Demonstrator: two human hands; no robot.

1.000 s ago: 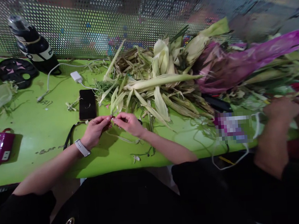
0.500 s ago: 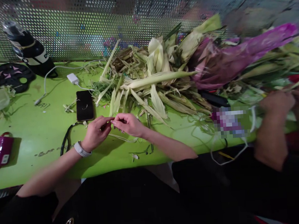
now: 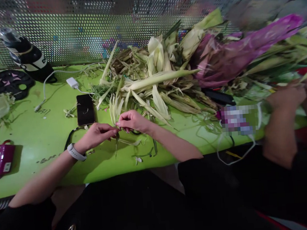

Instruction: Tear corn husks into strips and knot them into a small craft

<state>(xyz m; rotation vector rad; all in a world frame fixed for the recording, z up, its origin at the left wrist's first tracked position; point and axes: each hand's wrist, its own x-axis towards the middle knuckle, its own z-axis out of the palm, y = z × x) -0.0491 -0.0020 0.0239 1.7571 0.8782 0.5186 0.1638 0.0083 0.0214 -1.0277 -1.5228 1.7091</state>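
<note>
My left hand (image 3: 98, 134), with a white watch band (image 3: 76, 152) at its wrist, is closed in a pinch over the near part of the table. My right hand (image 3: 133, 121) pinches beside it, the fingertips of both hands almost touching. A thin green strip of corn husk (image 3: 116, 147) hangs down from between the fingertips. Above them, frayed pale husk strips (image 3: 114, 105) stick up at the edge of the pile; whether they join the held strip is unclear. Beyond the hands lies a heap of corn husks (image 3: 161, 79).
On the green table (image 3: 51, 129) lie a phone (image 3: 85, 109), a white charger (image 3: 72, 82), a purple power block (image 3: 0, 159) and a black palette-like plate (image 3: 13, 84). A dark bottle (image 3: 27, 55) stands behind. A pink plastic bag (image 3: 231, 62) covers husks. A co-worker's hands (image 3: 286, 95) are at right.
My left hand has turned and its fingers have drawn together at my right fingertips. A thin green strip now hangs below them. The view has shifted slightly.
</note>
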